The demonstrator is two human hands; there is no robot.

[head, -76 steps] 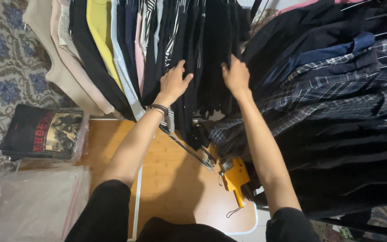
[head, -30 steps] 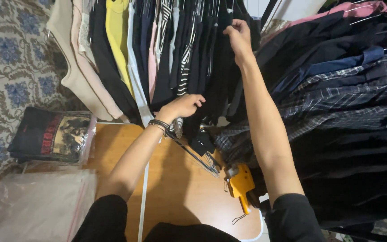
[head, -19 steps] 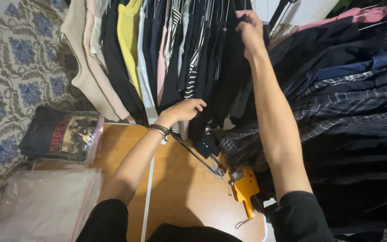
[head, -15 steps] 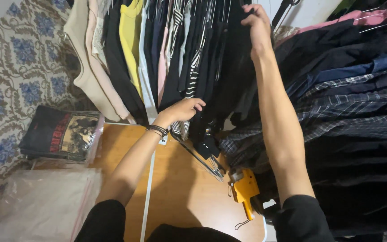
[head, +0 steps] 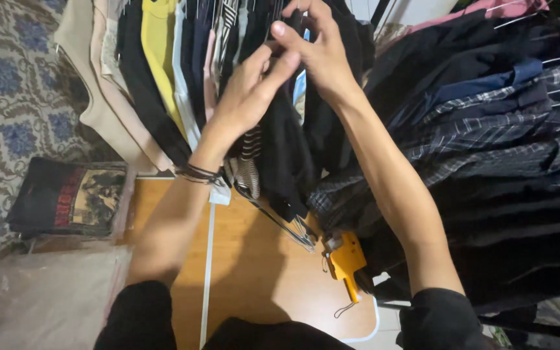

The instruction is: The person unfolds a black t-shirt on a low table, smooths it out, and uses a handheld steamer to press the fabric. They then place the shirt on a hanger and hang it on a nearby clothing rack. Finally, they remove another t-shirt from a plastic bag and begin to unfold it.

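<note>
Both my hands are raised into a row of hanging clothes (head: pixel 183 71). My left hand (head: pixel 247 91) lies flat against the dark garments, its fingers stretched up and touching my right hand. My right hand (head: pixel 315 48) is curled around the top of a black garment (head: pixel 286 155) near its hanger. Beige, yellow, white and striped pieces hang to the left of it. A second rack of dark and plaid shirts (head: pixel 487 129) hangs at the right, next to my right forearm.
A wooden table (head: pixel 254 279) stands below the clothes with a yellow tagging gun (head: pixel 345 259) and a bundle of wire hangers (head: pixel 293 227) on it. A folded dark printed shirt (head: pixel 66 198) lies at the left above a clear plastic bag (head: pixel 40 298). Patterned carpet covers the floor.
My left hand has risen from the lower hems up to my right hand. My right hand has moved higher along the rack. The view has tilted upward.
</note>
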